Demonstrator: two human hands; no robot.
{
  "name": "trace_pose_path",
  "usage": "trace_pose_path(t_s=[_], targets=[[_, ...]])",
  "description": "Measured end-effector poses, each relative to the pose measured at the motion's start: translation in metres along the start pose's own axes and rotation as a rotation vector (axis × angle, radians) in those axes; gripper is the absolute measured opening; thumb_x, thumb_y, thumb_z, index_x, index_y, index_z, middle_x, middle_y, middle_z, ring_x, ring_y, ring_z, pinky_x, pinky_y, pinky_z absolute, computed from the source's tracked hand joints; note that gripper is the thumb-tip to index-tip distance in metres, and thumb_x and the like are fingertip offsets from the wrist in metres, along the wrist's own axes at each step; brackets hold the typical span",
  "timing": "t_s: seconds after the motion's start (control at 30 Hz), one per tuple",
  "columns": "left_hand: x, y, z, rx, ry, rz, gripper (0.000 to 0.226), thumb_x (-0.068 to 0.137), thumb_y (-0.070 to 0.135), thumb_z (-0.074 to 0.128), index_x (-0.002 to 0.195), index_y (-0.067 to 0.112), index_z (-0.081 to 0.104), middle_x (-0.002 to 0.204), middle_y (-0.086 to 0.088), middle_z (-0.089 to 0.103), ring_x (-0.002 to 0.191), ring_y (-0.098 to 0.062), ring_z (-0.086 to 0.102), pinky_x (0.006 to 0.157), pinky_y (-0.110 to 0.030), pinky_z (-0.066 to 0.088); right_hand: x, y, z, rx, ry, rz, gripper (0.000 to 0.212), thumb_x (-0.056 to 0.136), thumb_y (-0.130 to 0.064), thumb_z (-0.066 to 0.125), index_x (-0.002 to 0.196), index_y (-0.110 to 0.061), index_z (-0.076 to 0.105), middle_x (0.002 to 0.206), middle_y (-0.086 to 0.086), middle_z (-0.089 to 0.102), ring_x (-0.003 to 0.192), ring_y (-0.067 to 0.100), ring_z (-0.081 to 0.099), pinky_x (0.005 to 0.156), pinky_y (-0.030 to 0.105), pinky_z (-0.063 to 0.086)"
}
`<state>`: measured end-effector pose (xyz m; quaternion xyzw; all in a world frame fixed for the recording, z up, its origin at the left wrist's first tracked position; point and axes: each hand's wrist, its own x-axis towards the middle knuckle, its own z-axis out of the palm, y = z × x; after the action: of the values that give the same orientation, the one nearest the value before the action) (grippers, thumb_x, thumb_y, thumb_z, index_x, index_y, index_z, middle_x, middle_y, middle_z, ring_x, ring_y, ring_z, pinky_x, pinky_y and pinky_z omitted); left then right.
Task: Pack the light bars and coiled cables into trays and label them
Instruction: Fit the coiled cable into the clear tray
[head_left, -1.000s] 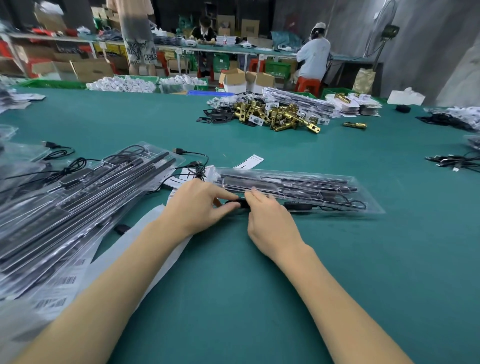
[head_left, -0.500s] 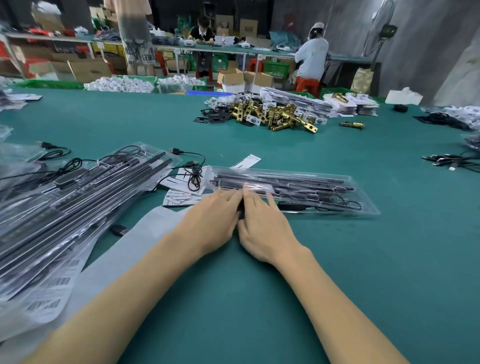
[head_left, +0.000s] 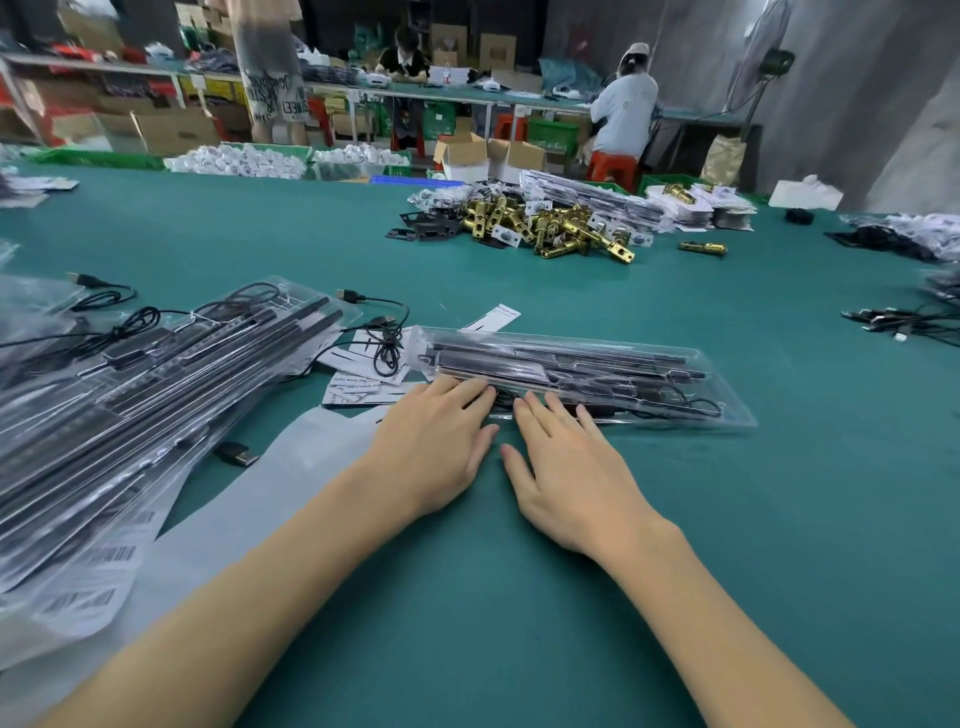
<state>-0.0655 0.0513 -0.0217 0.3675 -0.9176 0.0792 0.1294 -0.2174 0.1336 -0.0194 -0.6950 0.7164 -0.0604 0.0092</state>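
Both grips released, left hand (head_left: 436, 441) and right hand (head_left: 571, 467) pressing flat on the clear tray (head_left: 727, 410) | risk: coiled cable (head_left: 670, 402) springing out, tray sliding across bench (head_left: 675, 571)

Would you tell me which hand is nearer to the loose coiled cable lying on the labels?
Left. The left hand lies just below-right of the loose coiled cable; the right hand sits farther right.

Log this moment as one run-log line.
left hand: flat, fingers pressing tray | right hand: flat, pressing tray | clear tray: on table, light bars inside | label: not seen
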Motion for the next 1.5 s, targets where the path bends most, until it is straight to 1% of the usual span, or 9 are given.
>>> trace_pose_path(t_s=[0.1, 0.23, 0.33, 0.63, 0.77, 0.93, 1.13, 1.33, 1.5], targets=[[0.002, 0.004, 0.002, -0.022, -0.003, -0.006, 0.047, 0.105, 0.035, 0.033, 0.146, 0.013, 0.041, 0.147, 0.002, 0.047, 0.133, -0.021, 0.041, 0.110, -0.031, 0.032, 0.003, -0.001, 0.000, 0.026, 0.025, 0.006, 0.061, 0.106, -0.044, 0.025, 0.160, -0.015, 0.018, 0.168, -0.002, 0.015, 0.155, 0.015, 0.004, 0.126, 0.039, 0.001], [0.007, 0.000, 0.000, -0.073, -0.025, -0.049, 0.039, 0.101, 0.014, 0.040, 0.139, 0.017, 0.047, 0.136, 0.007, 0.056, 0.122, -0.022, 0.050, 0.096, -0.035, 0.044, 0.006, 0.000, 0.001, 0.049, 0.017, 0.005, 0.060, 0.106, -0.042, 0.026, 0.160, -0.016, 0.019, 0.167, -0.004, 0.016, 0.155, 0.015, 0.004, 0.126, 0.039, 0.000], [0.014, -0.001, -0.002, -0.051, -0.028, -0.078, 0.034, 0.099, 0.012, 0.040, 0.130, 0.021, 0.053, 0.124, 0.007, 0.063, 0.113, -0.024, 0.058, 0.087, -0.037, 0.048, 0.012, 0.001, 0.000, 0.064, 0.015, 0.008, 0.059, 0.107, -0.040, 0.027, 0.160, -0.015, 0.019, 0.167, -0.003, 0.016, 0.155, 0.016, 0.004, 0.126, 0.039, -0.001], [0.015, 0.002, 0.005, -0.096, -0.016, -0.142, 0.040, 0.098, 0.012, 0.044, 0.137, 0.019, 0.051, 0.134, 0.005, 0.059, 0.121, -0.022, 0.053, 0.091, -0.041, 0.048, 0.008, -0.002, 0.004, 0.042, 0.073, 0.074, 0.068, 0.106, -0.048, 0.027, 0.160, -0.011, 0.010, 0.169, 0.004, 0.001, 0.155, 0.020, -0.003, 0.126, 0.040, 0.001], [0.014, 0.002, 0.004, -0.132, 0.008, -0.175, 0.033, 0.098, 0.011, 0.045, 0.127, 0.017, 0.058, 0.125, 0.006, 0.063, 0.118, -0.021, 0.053, 0.086, -0.042, 0.050, 0.003, -0.004, 0.003, -0.015, 0.073, 0.153, 0.073, 0.105, -0.053, 0.024, 0.160, -0.008, 0.007, 0.169, 0.007, 0.004, 0.155, 0.021, -0.002, 0.126, 0.044, 0.003], [0.012, 0.004, 0.006, -0.087, 0.053, -0.148, 0.034, 0.098, 0.014, 0.046, 0.129, 0.017, 0.060, 0.127, 0.006, 0.064, 0.129, -0.020, 0.046, 0.100, -0.035, 0.040, 0.001, -0.006, 0.003, -0.046, 0.066, 0.248, 0.080, 0.103, -0.058, 0.022, 0.159, -0.004, 0.003, 0.168, 0.013, 0.001, 0.155, 0.024, 0.000, 0.126, 0.046, 0.003], [0.013, 0.003, 0.006, -0.116, 0.044, -0.153, 0.032, 0.098, 0.012, 0.045, 0.127, 0.017, 0.058, 0.123, 0.006, 0.064, 0.121, -0.020, 0.050, 0.097, -0.035, 0.041, 0.003, -0.008, 0.002, -0.054, 0.042, 0.322, 0.087, 0.098, -0.066, 0.025, 0.159, -0.006, 0.008, 0.168, 0.008, 0.007, 0.154, 0.035, 0.001, 0.123, 0.052, 0.007], [0.013, 0.004, 0.006, -0.157, 0.032, -0.163, 0.034, 0.098, 0.010, 0.044, 0.129, 0.015, 0.058, 0.128, 0.003, 0.064, 0.123, -0.023, 0.051, 0.099, -0.037, 0.042, 0.002, -0.003, 0.005, -0.021, 0.113, 0.298, 0.090, 0.097, -0.067, 0.031, 0.159, -0.004, 0.012, 0.168, 0.011, 0.011, 0.154, 0.025, 0.009, 0.124, 0.039, 0.016], [0.011, 0.004, 0.005, -0.166, 0.030, -0.171, 0.032, 0.098, 0.011, 0.044, 0.126, 0.014, 0.059, 0.124, 0.002, 0.065, 0.121, -0.023, 0.051, 0.097, -0.038, 0.042, 0.004, -0.002, 0.007, -0.067, 0.128, 0.309, 0.087, 0.096, -0.068, 0.027, 0.159, -0.008, 0.015, 0.167, 0.005, 0.017, 0.154, 0.023, 0.008, 0.125, 0.045, 0.010]])
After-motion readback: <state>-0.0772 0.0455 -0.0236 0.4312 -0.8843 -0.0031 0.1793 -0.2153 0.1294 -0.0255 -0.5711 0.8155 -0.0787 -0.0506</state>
